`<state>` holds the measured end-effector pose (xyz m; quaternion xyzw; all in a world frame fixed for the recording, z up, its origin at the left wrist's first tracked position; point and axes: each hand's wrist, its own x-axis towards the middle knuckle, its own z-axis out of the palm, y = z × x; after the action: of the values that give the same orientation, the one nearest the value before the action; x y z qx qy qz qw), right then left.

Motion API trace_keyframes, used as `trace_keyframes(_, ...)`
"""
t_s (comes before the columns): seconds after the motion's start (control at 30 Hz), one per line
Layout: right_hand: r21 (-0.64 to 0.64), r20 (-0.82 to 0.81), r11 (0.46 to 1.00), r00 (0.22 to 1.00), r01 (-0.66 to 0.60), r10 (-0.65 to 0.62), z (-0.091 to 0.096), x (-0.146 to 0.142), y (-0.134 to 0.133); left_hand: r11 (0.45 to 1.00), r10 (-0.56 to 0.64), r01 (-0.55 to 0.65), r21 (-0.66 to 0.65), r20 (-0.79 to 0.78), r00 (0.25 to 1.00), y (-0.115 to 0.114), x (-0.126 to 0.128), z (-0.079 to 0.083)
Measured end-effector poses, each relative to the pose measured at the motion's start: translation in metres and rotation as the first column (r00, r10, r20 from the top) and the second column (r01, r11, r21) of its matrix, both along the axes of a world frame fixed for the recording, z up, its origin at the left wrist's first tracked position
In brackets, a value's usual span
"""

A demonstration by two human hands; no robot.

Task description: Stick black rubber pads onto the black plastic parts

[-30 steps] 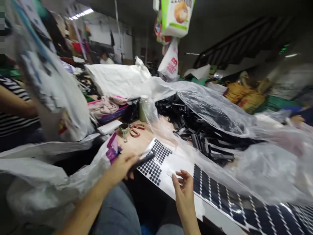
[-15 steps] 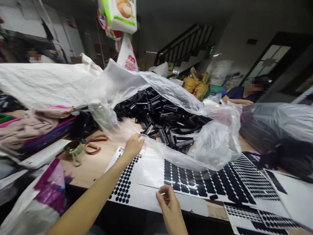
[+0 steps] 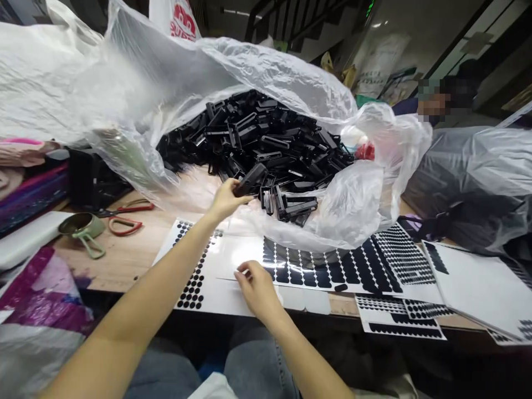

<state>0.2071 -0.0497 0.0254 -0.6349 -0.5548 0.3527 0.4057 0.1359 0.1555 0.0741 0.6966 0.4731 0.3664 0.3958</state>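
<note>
My left hand [image 3: 228,200] reaches to the near edge of a pile of black plastic parts [image 3: 286,144]. Its thumb and fingers are around one black plastic part [image 3: 252,178], an oblong piece tilted upward. The pile lies in an opened clear plastic bag [image 3: 266,58]. Closer to me, my right hand [image 3: 256,285] is over a white sheet with round black stickers [image 3: 193,282], its fingers curled in a pinch. A thin pale line runs left from its fingertips; whether it is a tool or a sheet edge I cannot tell. Beside it lies a sheet of oblong black stickers [image 3: 311,269].
Red-handled scissors [image 3: 125,225] and a green cup [image 3: 81,224] stand on the left of the table. More sticker sheets [image 3: 405,257] and a white sheet [image 3: 482,285] lie at right. A grey plastic bag [image 3: 477,172] is behind them, near another person [image 3: 440,100].
My left hand has moved onto the pile's near edge and now grips a black part. My right hand stays pinched over the sheets. The view has tilted down.
</note>
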Motion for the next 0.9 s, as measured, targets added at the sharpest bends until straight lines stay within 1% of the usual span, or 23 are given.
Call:
trace_keyframes(0.07,-0.019,0.121,0.988,0.981,-0.151,0.152,-0.003,-0.027,0.017,1.000,-0.002,0.002,-0.005,0.018,1.000,-0.018,-0.050,0.009)
trace_keyframes(0.1,-0.041,0.193,0.979,0.960,-0.198,0.202,-0.004,-0.041,0.024,1.000,0.007,-0.006,-0.015,0.004,1.000,-0.029,-0.074,0.012)
trace_keyframes(0.17,-0.090,0.322,0.968,0.913,-0.234,0.251,-0.008,-0.065,0.033,0.999,0.045,-0.045,0.000,-0.072,0.996,-0.053,-0.118,0.012)
trace_keyframes(0.23,-0.132,0.398,0.967,0.882,-0.219,0.254,-0.010,-0.079,0.035,0.995,0.100,-0.095,0.039,-0.164,0.981,-0.075,-0.150,0.004)
trace_keyframes(0.27,-0.144,0.415,0.967,0.874,-0.211,0.253,-0.010,-0.083,0.035,0.992,0.120,-0.114,0.045,-0.198,0.973,-0.085,-0.162,-0.002)
trace_keyframes(0.33,-0.151,0.402,0.967,0.881,-0.205,0.250,-0.006,-0.082,0.032,0.992,0.126,-0.129,0.004,-0.229,0.965,-0.100,-0.177,-0.016)
trace_keyframes(0.4,-0.120,0.310,0.973,0.923,-0.199,0.227,0.005,-0.074,0.028,0.993,0.090,-0.105,-0.059,-0.218,0.972,-0.111,-0.182,-0.026)
trace_keyframes(0.47,-0.074,0.158,0.983,0.971,-0.169,0.179,0.020,-0.065,0.024,0.992,0.046,-0.065,-0.104,-0.176,0.983,-0.119,-0.179,-0.029)
trace_keyframes(0.53,-0.028,0.030,0.993,0.993,-0.116,0.117,0.035,-0.060,0.024,0.992,0.010,-0.027,-0.126,-0.136,0.991,-0.127,-0.172,-0.027)
trace_keyframes(0.6,0.022,-0.026,0.997,0.997,-0.067,0.068,0.044,-0.058,0.025,0.991,-0.020,0.005,-0.136,-0.112,0.994,-0.134,-0.163,-0.023)
trace_keyframes(0.67,0.059,-0.050,0.998,0.998,-0.024,0.027,0.047,-0.058,0.027,0.992,-0.047,0.035,-0.123,-0.096,0.994,-0.140,-0.154,-0.018)
trace_keyframes(0.73,0.071,-0.069,0.997,0.998,0.007,-0.002,0.045,-0.060,0.027,0.993,-0.069,0.062,-0.098,-0.077,0.995,-0.144,-0.149,-0.017)
trace_keyframes(0.9,0.050,-0.086,0.998,0.995,0.046,-0.041,0.037,-0.056,0.022,0.992,-0.095,0.089,-0.093,-0.061,0.994,-0.150,-0.142,-0.022)
